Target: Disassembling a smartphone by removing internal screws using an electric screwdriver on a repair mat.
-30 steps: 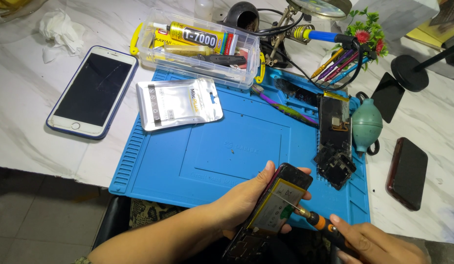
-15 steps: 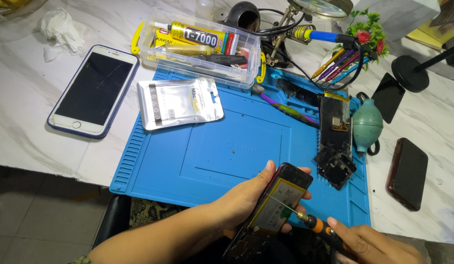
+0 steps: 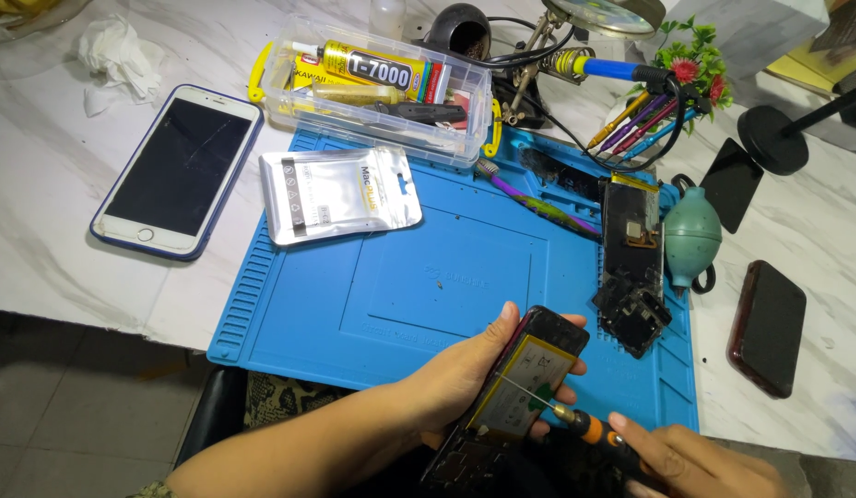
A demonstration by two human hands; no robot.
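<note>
Up top, clear plastic box [image 3: 382, 92] holds glue tube [image 3: 372, 65] and tools. Left hand [image 3: 465, 369] fingers clamp opened phone [image 3: 525, 387], battery exposed; right hand [image 3: 695, 461] fingers closed round screwdriver [image 3: 575, 424].

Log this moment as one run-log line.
left hand: holds opened phone | right hand: holds screwdriver, tip on phone's inside | under: blue repair mat
</note>
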